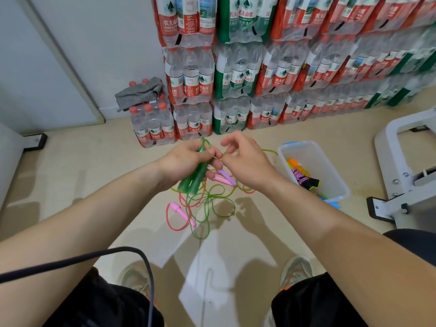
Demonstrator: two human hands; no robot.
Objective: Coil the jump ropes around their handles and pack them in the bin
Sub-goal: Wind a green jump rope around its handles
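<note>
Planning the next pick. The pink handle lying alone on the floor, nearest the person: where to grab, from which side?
Pinch the pink handle across its slim mid-shaft, from straight above. It lies flat and diagonal on the floor, both long sides open there. Skip the bulbous end, where the pink rope loops out, and the tip beside the green rope.

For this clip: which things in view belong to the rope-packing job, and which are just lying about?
Job: green handles in the left hand; green rope pinched by the right hand; pink jump rope, uncoiled; bin holding coiled ropes.
Lying about: water bottle packs; grey cloth; black cable; metal frame.
</note>
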